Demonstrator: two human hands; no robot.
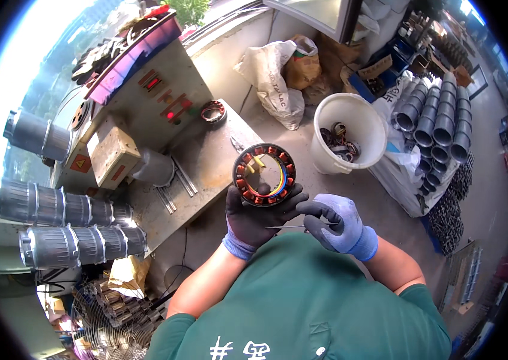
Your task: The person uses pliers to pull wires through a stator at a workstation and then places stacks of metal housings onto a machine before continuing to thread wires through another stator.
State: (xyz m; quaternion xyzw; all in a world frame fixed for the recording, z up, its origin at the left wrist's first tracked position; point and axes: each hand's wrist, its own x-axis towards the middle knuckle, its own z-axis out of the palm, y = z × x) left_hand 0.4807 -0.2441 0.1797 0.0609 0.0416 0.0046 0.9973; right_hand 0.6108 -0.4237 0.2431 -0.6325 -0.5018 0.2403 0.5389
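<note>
My left hand, in a dark-palmed glove with a lilac cuff, holds up a ring-shaped motor stator. Copper windings line the ring, and red, yellow and blue wires curve along its inner side. Some pale yellow sleeves show inside its opening. Just to the right, my right hand, gloved alike, has its fingers closed around a thin metal rod. The rod points left, across the lower part of my left glove; its exact kind is hard to tell.
A metal bench carries another stator beside a machine with a control panel. A white bucket holds several wound parts. Grey cylindrical housings stand left; stacked metal tubes lie right. Sacks lean behind.
</note>
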